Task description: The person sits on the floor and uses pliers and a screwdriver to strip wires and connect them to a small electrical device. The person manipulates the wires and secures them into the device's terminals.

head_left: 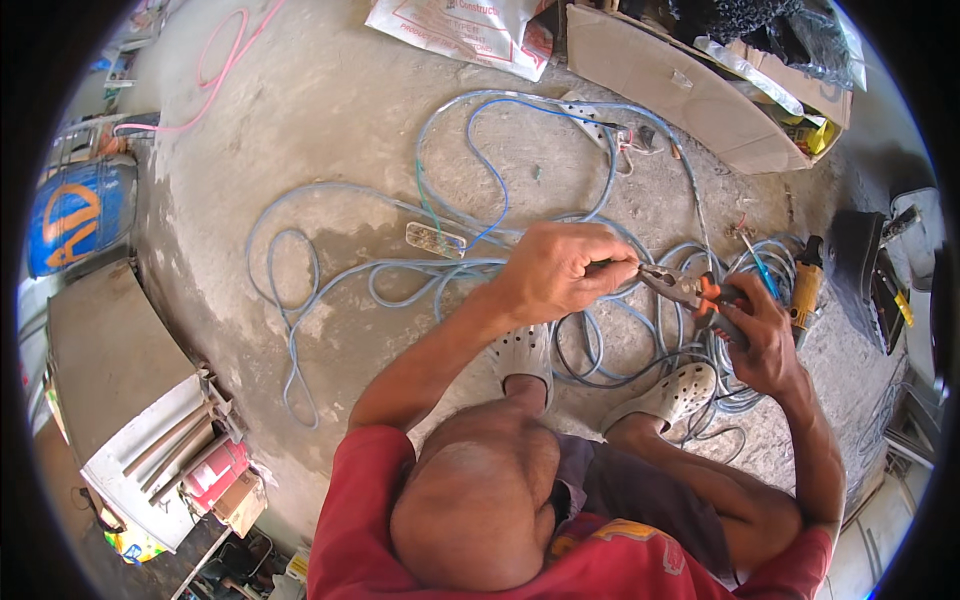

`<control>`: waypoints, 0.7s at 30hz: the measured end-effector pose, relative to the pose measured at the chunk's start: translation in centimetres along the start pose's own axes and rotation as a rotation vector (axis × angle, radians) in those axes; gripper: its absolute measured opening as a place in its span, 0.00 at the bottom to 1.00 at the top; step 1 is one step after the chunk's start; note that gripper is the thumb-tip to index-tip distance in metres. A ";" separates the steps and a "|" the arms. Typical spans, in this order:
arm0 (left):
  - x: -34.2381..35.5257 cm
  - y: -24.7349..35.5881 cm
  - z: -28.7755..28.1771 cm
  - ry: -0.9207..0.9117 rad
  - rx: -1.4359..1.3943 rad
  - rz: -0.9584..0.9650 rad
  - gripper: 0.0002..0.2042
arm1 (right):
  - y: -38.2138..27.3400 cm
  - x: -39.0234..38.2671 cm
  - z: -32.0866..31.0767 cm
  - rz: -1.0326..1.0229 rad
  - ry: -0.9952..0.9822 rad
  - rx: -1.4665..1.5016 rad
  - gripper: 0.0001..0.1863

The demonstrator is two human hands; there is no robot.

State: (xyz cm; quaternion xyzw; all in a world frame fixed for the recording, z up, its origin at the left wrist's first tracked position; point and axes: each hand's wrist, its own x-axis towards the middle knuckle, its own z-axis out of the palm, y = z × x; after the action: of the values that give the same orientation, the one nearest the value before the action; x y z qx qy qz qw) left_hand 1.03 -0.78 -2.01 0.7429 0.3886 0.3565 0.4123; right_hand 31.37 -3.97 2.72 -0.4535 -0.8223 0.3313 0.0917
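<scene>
Thumb and fingers of my left hand pinch a thin dark piece that looks like the end of a black cable. Most of it is hidden in the fingers. In my right hand is a pair of pliers with orange and grey handles. Its jaws point left and meet the tip at my left fingertips; whether they grip it I cannot tell. Below both hands lie loops of grey-blue cable. A small white socket box, its back turned up, has blue and green wires running to it.
A white power strip lies beyond my hands. To the right are a yellow power tool, a blue screwdriver and an open black case. A cardboard box and a white sack stand at the back; a blue drum is left.
</scene>
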 end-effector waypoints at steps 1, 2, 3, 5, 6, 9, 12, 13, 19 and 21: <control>0.1 -0.2 -0.3 -0.029 0.006 0.039 0.07 | 0.6 -0.4 0.2 0.057 -0.068 0.154 0.24; 0.2 -0.4 -0.8 -0.061 0.013 0.078 0.06 | 1.5 -0.7 0.3 0.053 -0.172 0.280 0.29; 0.5 -0.4 -1.0 -0.093 0.009 0.128 0.05 | 1.8 -0.9 0.3 0.100 -0.275 0.447 0.31; 0.9 -0.5 -1.5 -0.111 -0.022 0.135 0.05 | 2.0 -1.2 0.4 0.196 -0.469 0.786 0.35; 1.2 -0.7 -1.5 -0.116 -0.055 0.145 0.06 | 1.5 -1.7 0.4 0.443 -0.535 0.971 0.40; 2.3 -0.9 -1.9 -0.182 -0.123 -0.082 0.07 | 1.3 -1.7 0.7 0.452 -0.570 1.234 0.40; 3.6 -0.7 -2.1 -0.217 -0.201 -0.143 0.08 | 3.1 -2.4 0.2 0.438 -0.342 0.953 0.40; 3.9 -0.7 -2.1 -0.221 -0.224 -0.155 0.08 | 3.4 -2.6 -0.2 0.426 -0.254 0.882 0.40; 4.7 -0.3 -1.6 -0.231 -0.497 -0.486 0.11 | 2.1 -0.4 -2.7 0.095 0.134 0.068 0.31; 4.6 -1.3 -1.9 -0.285 -0.714 -0.467 0.13 | 2.1 0.0 -3.0 0.028 0.195 -0.108 0.31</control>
State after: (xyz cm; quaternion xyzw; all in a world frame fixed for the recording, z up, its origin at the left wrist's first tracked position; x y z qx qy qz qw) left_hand 1.07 4.32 -1.42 0.4883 0.3378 0.2597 0.7615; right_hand 34.18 -1.81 3.70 -0.4991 -0.8199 0.2418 0.1419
